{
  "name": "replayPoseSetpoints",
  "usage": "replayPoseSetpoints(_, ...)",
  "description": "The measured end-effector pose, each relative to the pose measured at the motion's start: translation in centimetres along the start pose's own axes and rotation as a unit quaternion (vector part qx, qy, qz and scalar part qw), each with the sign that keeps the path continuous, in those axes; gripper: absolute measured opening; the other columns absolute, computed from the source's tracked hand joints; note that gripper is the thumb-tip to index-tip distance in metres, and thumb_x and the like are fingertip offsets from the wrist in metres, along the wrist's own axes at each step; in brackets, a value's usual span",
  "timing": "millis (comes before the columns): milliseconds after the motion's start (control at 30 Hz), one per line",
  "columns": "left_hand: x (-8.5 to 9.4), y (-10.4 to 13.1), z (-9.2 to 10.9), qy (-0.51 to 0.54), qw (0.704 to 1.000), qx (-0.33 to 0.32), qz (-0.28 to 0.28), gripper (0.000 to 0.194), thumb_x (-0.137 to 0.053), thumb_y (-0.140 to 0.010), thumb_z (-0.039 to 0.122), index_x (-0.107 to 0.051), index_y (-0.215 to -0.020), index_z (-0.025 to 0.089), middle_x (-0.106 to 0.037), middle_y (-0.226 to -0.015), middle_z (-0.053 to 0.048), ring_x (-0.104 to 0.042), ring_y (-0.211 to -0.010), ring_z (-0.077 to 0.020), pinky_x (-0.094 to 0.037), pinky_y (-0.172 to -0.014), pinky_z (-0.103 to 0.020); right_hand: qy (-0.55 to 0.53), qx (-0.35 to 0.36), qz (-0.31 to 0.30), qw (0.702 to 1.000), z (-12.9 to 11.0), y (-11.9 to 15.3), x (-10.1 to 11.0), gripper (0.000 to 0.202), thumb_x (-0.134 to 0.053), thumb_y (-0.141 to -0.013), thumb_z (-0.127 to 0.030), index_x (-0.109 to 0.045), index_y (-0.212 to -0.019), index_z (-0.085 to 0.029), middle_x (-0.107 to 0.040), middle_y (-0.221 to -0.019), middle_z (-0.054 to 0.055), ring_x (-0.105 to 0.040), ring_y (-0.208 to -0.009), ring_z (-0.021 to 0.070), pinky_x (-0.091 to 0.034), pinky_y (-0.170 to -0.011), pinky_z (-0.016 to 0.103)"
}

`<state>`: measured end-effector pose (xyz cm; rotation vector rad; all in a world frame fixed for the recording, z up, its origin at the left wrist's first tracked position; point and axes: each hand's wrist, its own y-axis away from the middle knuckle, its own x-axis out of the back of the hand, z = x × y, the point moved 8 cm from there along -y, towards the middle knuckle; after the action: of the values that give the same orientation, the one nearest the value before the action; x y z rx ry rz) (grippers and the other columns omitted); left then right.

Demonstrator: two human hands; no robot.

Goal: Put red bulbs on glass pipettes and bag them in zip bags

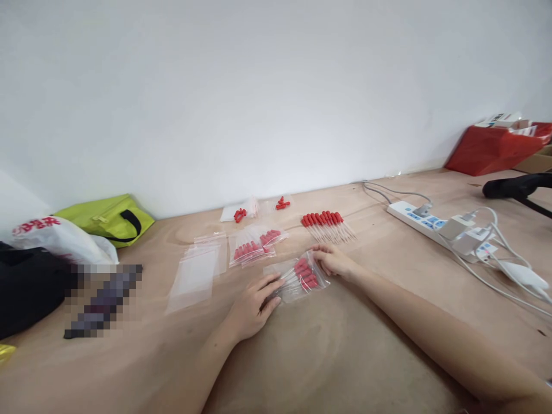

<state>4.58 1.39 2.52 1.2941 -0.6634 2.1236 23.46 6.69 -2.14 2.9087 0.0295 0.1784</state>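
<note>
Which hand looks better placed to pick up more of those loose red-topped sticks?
Probably the person's right hand: it is at the filled bag's right end, close to the loose sticks. The left hand is at the opposite end, farther from them.

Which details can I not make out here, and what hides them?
Head view:
Thin ends of the red-capped items in the clear bag: partly covered by the left hand.
Dark item at left: pixel blocks cover its details.
Black object at right: cut off by the picture's edge.
Red bag: its wall hides the lower inside.
</note>
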Motion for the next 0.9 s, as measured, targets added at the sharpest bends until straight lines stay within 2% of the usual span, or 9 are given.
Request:
replayPoseSetpoints(133, 0.2, 0.0, 0.2, 0.002, 1.000, -0.003, 0.003, 0.035, -0.039, -0.087, 0.027, -0.048, -0.121, 0.026, -0.048, -0.127, -0.003, -0.044, -0.116, -0.0189, -0.036, -0.098, -0.038, -0.013, 0.051, -0.100, 0.994, -1.2, 0.6, -1.5, 0.030, -0.061, -0.066, -0.044, -0.061, -0.068, -0.014, -0.059, -0.051, -0.001, -0.050, -0.042, 0.0089, -0.039, -0.041, 0.021)
replayPoseSetpoints(267, 0.5, 0.1, 0.6, 0.006, 0.999, -0.022, 0.031, 0.033, -0.041, -0.086, 0.028, -0.051, -0.118, 0.027, -0.048, -0.126, -0.003, -0.042, -0.116, -0.0195, -0.037, -0.098, -0.038, -0.055, 0.082, -0.115, 0.988, -1.4, 1.1, -1.8, 0.033, -0.068, -0.058, -0.044, -0.062, -0.069, -0.014, -0.064, -0.062, 0.000, -0.057, -0.055, 0.0116, -0.046, -0.056, 0.025)
replayPoseSetpoints(333, 1.4, 0.1, 0.3, -0.010, 0.996, -0.017, 0.085, 0.030, -0.043, -0.085, 0.030, -0.055, -0.112, 0.026, -0.051, -0.122, -0.004, -0.041, -0.117, -0.0210, -0.035, -0.099, -0.040, -0.100, 0.069, -0.121, 0.985, -1.3, 1.4, -1.5, 0.033, -0.066, -0.061, -0.045, -0.060, -0.072, -0.015, -0.063, -0.061, -0.001, -0.057, -0.053, 0.0114, -0.046, -0.055, 0.025)
replayPoseSetpoints(467, 5.0, 1.1, -3.0, -0.080, 0.960, 0.104, 0.247, 0.029, -0.040, -0.085, 0.035, -0.059, -0.102, 0.023, -0.055, -0.111, -0.006, -0.047, -0.110, -0.0214, -0.035, -0.097, -0.039, -0.203, 0.063, -0.074, 0.974, -1.5, 1.4, 1.1, 0.029, -0.066, -0.062, -0.043, -0.057, -0.073, -0.018, -0.062, -0.061, -0.001, -0.057, -0.051, 0.0122, -0.048, -0.053, 0.027)
replayPoseSetpoints(533, 6.7, 2.1, -5.7, -0.152, 0.925, 0.221, 0.270, 0.033, -0.041, -0.083, 0.035, -0.059, -0.104, 0.018, -0.053, -0.112, -0.011, -0.046, -0.110, -0.0251, -0.035, -0.096, -0.041, -0.231, 0.073, -0.032, 0.970, -1.7, 1.0, 2.9, 0.026, -0.067, -0.062, -0.041, -0.056, -0.072, -0.019, -0.062, -0.062, -0.001, -0.057, -0.051, 0.0123, -0.048, -0.053, 0.026)
replayPoseSetpoints(600, 8.0, 3.4, -8.5, -0.226, 0.877, 0.347, 0.244, 0.041, -0.040, -0.082, 0.036, -0.054, -0.113, 0.013, -0.047, -0.121, -0.016, -0.036, -0.118, -0.0319, -0.030, -0.096, -0.046, -0.240, 0.078, 0.019, 0.967, -1.7, 0.2, 4.3, 0.025, -0.066, -0.062, -0.040, -0.056, -0.072, -0.019, -0.063, -0.063, 0.000, -0.057, -0.052, 0.0126, -0.048, -0.054, 0.026)
replayPoseSetpoints(700, 8.5, 5.0, -11.7, -0.260, 0.829, 0.469, 0.161, 0.058, -0.033, -0.084, 0.042, -0.040, -0.125, 0.002, -0.039, -0.126, -0.025, -0.029, -0.121, -0.0390, -0.027, -0.093, -0.050, -0.247, 0.090, 0.087, 0.961, -2.0, -1.1, 4.8, 0.022, -0.063, -0.065, -0.038, -0.054, -0.074, -0.020, -0.064, -0.069, 0.001, -0.060, -0.061, 0.0146, -0.050, -0.059, 0.028)
replayPoseSetpoints(800, 7.9, 6.0, -13.7, -0.243, 0.806, 0.531, 0.095, 0.067, -0.029, -0.084, 0.046, -0.035, -0.124, -0.008, -0.039, -0.122, -0.032, -0.033, -0.118, -0.0411, -0.027, -0.093, -0.048, -0.269, 0.099, 0.127, 0.950, -2.6, -2.5, 2.9, 0.015, -0.057, -0.069, -0.034, -0.049, -0.073, -0.021, -0.064, -0.074, 0.002, -0.062, -0.071, 0.0163, -0.051, -0.062, 0.028)
replayPoseSetpoints(900, 7.4, 6.1, -14.1, -0.256, 0.801, 0.537, 0.069, 0.061, -0.024, -0.086, 0.040, -0.037, -0.122, -0.007, -0.038, -0.123, -0.031, -0.034, -0.117, -0.0405, -0.027, -0.093, -0.046, -0.336, 0.076, 0.179, 0.922, -2.6, -3.9, 0.3, 0.008, -0.051, -0.072, -0.027, -0.046, -0.076, -0.022, -0.063, -0.077, 0.002, -0.061, -0.074, 0.0148, -0.051, -0.060, 0.026)
